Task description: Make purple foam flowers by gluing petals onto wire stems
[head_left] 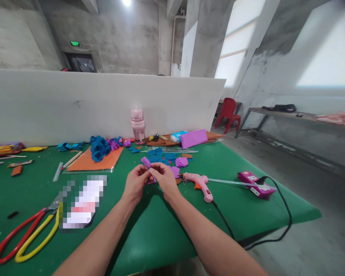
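Note:
Both my hands meet above the green table, fingers pinched together on a small purple foam piece that sticks up between them. My left hand grips it from the left and my right hand from the right. Just right of my right hand lies a pink glue gun with a clear glue stick in its back. Loose purple and blue foam cut-outs lie right behind my hands.
Red and yellow scissors lie at the front left. An orange sheet carries blue foam roses. A pink bottle stands by the white partition. A pink power strip and black cable sit at the right edge.

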Demonstrator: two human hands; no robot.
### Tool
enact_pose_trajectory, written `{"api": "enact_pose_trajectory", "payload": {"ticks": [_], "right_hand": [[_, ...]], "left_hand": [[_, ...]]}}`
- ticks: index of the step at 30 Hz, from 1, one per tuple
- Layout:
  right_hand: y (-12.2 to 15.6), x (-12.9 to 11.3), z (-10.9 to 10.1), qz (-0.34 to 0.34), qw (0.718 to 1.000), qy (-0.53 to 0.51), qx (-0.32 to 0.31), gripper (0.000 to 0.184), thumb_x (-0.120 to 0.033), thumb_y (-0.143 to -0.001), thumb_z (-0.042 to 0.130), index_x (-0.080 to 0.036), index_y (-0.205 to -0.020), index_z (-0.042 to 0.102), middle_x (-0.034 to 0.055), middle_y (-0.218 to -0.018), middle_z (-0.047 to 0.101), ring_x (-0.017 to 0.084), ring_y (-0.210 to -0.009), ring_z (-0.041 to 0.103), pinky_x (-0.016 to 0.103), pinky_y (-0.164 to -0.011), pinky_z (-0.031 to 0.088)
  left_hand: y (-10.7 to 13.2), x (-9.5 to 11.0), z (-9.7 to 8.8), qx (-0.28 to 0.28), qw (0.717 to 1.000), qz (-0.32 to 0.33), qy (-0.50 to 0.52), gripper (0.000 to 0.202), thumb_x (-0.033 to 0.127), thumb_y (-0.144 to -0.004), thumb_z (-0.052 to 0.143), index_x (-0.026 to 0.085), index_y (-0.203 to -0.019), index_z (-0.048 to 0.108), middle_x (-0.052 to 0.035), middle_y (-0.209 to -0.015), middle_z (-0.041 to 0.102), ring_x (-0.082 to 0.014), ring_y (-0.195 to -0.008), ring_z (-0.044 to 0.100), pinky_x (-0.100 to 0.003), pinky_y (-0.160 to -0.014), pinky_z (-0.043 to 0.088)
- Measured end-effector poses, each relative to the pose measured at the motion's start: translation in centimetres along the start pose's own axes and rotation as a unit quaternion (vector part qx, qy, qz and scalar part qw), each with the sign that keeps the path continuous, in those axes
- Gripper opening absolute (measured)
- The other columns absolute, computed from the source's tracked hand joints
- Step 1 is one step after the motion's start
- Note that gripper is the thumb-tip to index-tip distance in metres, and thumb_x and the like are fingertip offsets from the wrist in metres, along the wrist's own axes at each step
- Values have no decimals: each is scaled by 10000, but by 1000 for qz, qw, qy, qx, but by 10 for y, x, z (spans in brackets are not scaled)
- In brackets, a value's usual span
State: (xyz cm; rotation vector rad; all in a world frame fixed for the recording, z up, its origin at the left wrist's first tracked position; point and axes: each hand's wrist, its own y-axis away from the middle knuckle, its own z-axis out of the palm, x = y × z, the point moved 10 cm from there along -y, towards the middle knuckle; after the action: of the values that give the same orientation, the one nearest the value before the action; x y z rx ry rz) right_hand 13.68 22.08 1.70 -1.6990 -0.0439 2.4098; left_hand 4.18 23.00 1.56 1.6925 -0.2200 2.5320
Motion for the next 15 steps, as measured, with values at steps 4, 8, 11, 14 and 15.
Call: {"api": "enact_pose_trajectory", "payload": {"ticks": [4,8,11,14,15], "right_hand": [[0,0,-1,0,1000,-12,3,207,-256,-608,647,-160,-781,588,-33,-636,582,69,-474,502,207,-454,436],[0,3,-1,7,1000,-19,-1,232,-270,-602,660,-160,-795,594,-29,-652,589,71,-481,508,211,-462,444],[0,5,0,11,1000,-23,-1,246,-275,-604,661,-162,-814,602,-26,-652,594,74,-483,509,217,-468,447],[1,4,0,6,1000,-21,4,242,-274,-606,657,-163,-813,601,-30,-622,588,79,-478,508,218,-460,442],[1,3,0,4,1000,-19,6,239,-272,-606,656,-163,-811,601,-30,-619,587,80,-479,509,217,-459,441]], "left_hand": [[0,-1,0,-4,1000,-1,0,288,274,-571,745,150,-650,497,48,-534,533,-77,-464,510,-198,-474,388],[-1,-1,-1,1,1000,1,-7,297,290,-564,748,151,-639,496,48,-531,525,-79,-457,506,-206,-475,394],[-1,-1,-1,0,1000,1,-8,301,297,-561,747,151,-640,496,47,-526,524,-81,-456,506,-208,-475,396],[-2,-1,-1,1,1000,0,-4,303,289,-553,751,151,-641,496,51,-524,521,-78,-457,504,-206,-475,397],[-2,-1,-2,2,1000,1,-2,301,283,-552,752,150,-640,496,53,-524,520,-76,-458,502,-204,-476,396]]}}
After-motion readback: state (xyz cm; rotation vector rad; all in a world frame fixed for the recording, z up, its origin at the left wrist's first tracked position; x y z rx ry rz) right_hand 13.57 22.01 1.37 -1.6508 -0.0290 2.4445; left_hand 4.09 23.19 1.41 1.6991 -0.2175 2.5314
